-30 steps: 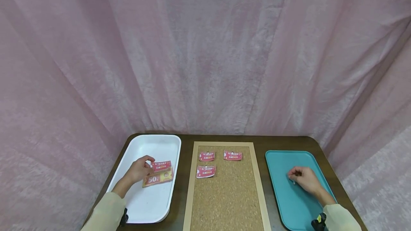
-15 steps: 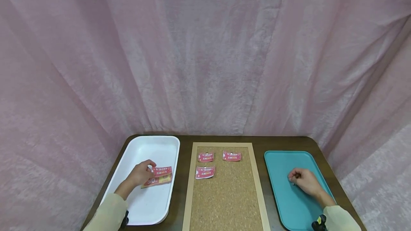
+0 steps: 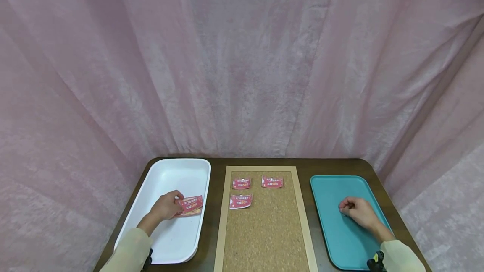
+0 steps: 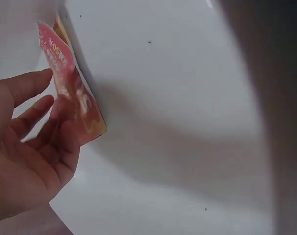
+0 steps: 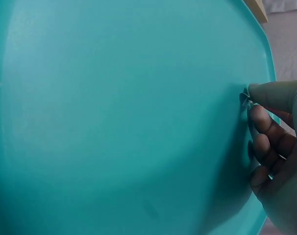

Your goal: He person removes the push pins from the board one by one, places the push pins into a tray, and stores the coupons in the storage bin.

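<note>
My left hand [image 3: 164, 205] pinches the near end of a red paper coupon [image 3: 193, 203] in the white tray [image 3: 170, 238]. In the left wrist view this coupon [image 4: 58, 51] curls up off a yellow-and-red "50" coupon [image 4: 95, 126] beneath it, mostly covered. Over the teal tray [image 3: 332, 192], my right hand [image 3: 359, 212] holds a tiny pushpin [image 5: 245, 97] between thumb and index fingertips, its metal glinting close to the tray surface. On the framed corkboard [image 3: 266, 230] hang an upper-left coupon [image 3: 241, 184], an upper-right coupon [image 3: 272, 182] and a lower-left coupon [image 3: 240, 201].
The corkboard's wooden frame [image 3: 223, 221] lies between both trays on a dark brown table [image 3: 204, 238]. Raised rims edge the trays. A pink curtain [image 3: 242, 74] hangs behind the table's back edge.
My left hand has shifted slightly toward me with the red coupon, which now overlaps most of the yellow one. The right hand stays nearly still over the teal tray.
</note>
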Available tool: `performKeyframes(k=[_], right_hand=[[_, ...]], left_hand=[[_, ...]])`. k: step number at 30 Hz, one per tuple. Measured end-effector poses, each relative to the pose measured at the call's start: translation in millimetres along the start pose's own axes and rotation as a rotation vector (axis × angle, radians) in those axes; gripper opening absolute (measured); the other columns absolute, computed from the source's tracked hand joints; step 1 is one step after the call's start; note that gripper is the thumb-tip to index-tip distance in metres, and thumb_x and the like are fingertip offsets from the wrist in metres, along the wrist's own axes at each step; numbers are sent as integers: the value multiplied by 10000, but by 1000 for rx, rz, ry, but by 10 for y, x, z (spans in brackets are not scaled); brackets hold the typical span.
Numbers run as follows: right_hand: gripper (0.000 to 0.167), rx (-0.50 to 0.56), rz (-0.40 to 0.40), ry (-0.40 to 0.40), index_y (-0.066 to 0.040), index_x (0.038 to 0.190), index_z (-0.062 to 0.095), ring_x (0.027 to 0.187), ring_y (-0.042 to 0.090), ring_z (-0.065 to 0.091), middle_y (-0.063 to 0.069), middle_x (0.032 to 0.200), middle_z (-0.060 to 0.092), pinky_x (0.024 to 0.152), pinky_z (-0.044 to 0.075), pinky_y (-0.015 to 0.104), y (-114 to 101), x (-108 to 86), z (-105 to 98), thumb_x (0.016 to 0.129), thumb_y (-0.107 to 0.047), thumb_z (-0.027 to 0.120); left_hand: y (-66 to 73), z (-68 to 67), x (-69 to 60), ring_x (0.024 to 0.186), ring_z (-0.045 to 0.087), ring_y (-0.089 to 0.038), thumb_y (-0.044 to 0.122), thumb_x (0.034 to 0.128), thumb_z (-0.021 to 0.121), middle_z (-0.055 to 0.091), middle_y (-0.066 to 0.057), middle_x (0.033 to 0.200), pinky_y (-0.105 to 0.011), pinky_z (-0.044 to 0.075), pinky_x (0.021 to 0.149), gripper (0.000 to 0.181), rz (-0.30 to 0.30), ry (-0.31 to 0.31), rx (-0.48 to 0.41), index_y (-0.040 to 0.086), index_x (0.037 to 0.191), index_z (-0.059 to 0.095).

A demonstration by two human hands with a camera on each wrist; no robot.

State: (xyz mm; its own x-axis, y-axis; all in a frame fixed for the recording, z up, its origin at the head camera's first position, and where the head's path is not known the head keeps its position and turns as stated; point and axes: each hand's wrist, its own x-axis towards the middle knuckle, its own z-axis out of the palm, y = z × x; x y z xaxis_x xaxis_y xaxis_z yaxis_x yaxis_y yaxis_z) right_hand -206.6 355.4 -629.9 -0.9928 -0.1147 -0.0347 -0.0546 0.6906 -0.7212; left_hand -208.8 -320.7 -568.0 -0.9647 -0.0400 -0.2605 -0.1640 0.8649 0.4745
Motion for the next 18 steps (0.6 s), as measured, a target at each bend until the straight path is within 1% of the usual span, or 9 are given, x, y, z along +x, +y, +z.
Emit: performKeyframes(k=[2, 5, 8, 12, 18], right_hand=[[46, -4, 0, -6, -34, 943, 742, 725, 69, 554, 23, 839, 691, 664, 476, 257, -12, 10, -10, 941, -76, 760], [43, -5, 1, -4, -41, 963, 745, 736, 78, 562, 37, 869, 705, 663, 482, 263, -41, 32, -29, 960, -84, 747], [39, -2, -2, 6, -43, 972, 749, 753, 82, 572, 45, 900, 720, 669, 487, 266, -85, 50, -53, 967, -80, 740], [42, 11, -1, 12, -45, 988, 751, 781, 91, 578, 53, 935, 728, 682, 491, 263, -160, 69, -66, 975, -80, 730], [80, 39, 8, 16, -42, 1018, 754, 776, 107, 562, 64, 955, 727, 672, 479, 267, -319, 148, -13, 986, -112, 734]], left_hand=[[-3, -16, -4, 879, 610, -227, 123, 867, 770, 683, -87, 986, -403, 496, 798, 365, -3, 26, 1, 23, 1206, 680], [6, -51, 0, 928, 632, -255, 148, 906, 778, 689, -134, 1064, -465, 522, 842, 343, 18, 83, -2, 14, 1208, 686], [30, -90, 24, 940, 645, -279, 160, 929, 778, 689, -156, 1088, -494, 529, 831, 321, 44, 131, -13, 16, 1203, 693], [95, -136, 69, 891, 653, -248, 172, 933, 781, 704, -116, 1043, -444, 518, 765, 288, 74, 185, -23, 36, 1174, 703], [249, -176, 141, 779, 629, -178, 168, 943, 750, 720, -77, 989, -356, 461, 691, 269, 109, 262, -90, 50, 1179, 702]])
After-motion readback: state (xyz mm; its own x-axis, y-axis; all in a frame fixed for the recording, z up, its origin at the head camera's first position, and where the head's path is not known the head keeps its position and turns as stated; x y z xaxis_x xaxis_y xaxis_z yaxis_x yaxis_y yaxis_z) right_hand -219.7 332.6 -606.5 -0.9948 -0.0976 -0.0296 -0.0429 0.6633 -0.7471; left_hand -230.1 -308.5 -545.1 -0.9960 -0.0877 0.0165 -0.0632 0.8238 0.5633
